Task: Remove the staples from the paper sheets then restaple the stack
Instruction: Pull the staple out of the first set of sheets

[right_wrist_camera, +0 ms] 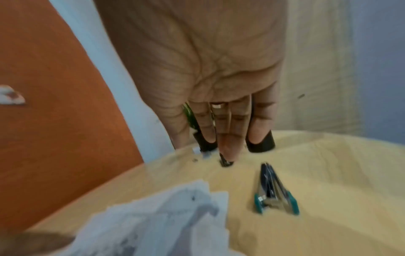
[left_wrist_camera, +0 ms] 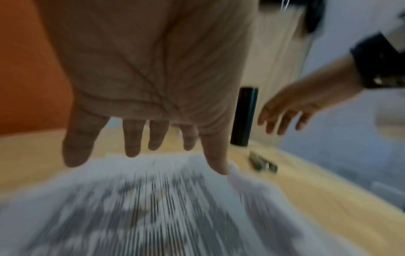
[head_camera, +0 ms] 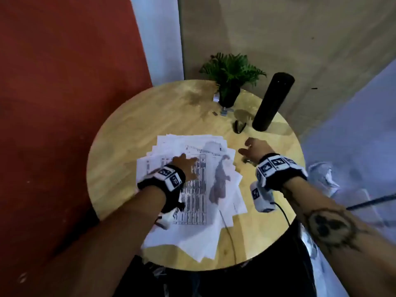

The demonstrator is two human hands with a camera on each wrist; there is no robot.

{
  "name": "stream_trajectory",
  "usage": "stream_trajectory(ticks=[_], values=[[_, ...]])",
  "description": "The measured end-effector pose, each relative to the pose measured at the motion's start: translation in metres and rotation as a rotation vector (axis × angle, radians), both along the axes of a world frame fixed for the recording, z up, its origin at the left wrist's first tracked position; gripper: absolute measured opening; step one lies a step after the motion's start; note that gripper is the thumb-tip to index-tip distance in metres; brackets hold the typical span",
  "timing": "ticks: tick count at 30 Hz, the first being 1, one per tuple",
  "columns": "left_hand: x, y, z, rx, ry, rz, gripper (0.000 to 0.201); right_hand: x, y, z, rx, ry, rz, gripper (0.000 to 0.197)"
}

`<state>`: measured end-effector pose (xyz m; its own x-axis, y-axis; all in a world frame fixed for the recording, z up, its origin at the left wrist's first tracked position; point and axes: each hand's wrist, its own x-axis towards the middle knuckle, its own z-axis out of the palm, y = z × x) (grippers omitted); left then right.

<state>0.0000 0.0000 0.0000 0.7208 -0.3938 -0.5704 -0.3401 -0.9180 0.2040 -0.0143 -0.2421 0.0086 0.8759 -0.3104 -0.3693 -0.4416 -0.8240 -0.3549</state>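
On a round wooden table (head_camera: 128,125), against a red wall: one loose pile of printed paper sheets (head_camera: 214,189), fanned and overlapping, spread over the near middle of the top. Left hand (head_camera: 185,166), fingers (left_wrist_camera: 132,138) straight and spread, holding nothing, palm down over the top sheet; the blur leaves contact with the paper unclear. Right hand (head_camera: 256,150), fingers (right_wrist_camera: 230,131) extended and close together, empty, held over bare wood just right of the pile. One stapler (right_wrist_camera: 274,190), dark with teal ends, standing partly open, on the table beyond the right hand and apart from it. One tall black cylinder (head_camera: 273,101), upright, just beside the stapler. One potted green plant (head_camera: 230,82) at the far edge, small unclear items at its base.
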Motion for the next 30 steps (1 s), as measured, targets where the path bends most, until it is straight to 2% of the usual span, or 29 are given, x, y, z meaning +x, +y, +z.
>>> stream_trajectory(ticks=[3,5,10,12,14,17,20,22,24,27,30], values=[[-0.011,-0.012,-0.045,0.112,0.147,0.050,0.096,0.027,-0.006,-0.034,-0.011,0.057,-0.018,0.049],[-0.021,-0.016,-0.061,0.124,0.181,0.071,0.103,0.049,-0.009,-0.051,-0.030,0.050,-0.034,0.056],[-0.028,-0.015,-0.067,0.168,0.133,0.088,0.104,0.105,-0.015,-0.077,-0.087,-0.120,-0.032,0.051],[-0.027,-0.011,-0.066,0.168,0.081,0.045,0.105,0.121,-0.018,-0.087,-0.101,-0.104,-0.034,0.053],[-0.024,-0.006,-0.067,0.144,0.024,0.032,0.102,0.132,-0.022,-0.096,-0.168,-0.017,0.048,0.056],[-0.022,0.000,-0.067,0.020,-0.065,0.076,0.089,0.136,-0.024,-0.103,-0.220,-0.084,0.094,0.042],[-0.005,0.010,-0.065,-0.073,-0.141,0.284,0.076,0.135,-0.017,-0.091,-0.109,-0.157,-0.013,0.040],[0.012,0.023,-0.066,-0.086,-0.179,0.487,0.078,0.131,-0.009,-0.082,0.022,-0.244,-0.035,0.045],[0.027,0.035,-0.068,-0.078,-0.152,0.633,0.091,0.116,0.008,-0.074,0.198,-0.260,0.052,0.041],[0.043,0.044,-0.071,-0.056,-0.084,0.718,0.106,0.078,0.039,-0.073,0.406,-0.105,0.247,0.022],[0.053,0.047,-0.071,-0.039,-0.038,0.732,0.099,0.048,0.061,-0.075,0.475,-0.004,0.347,0.021]])
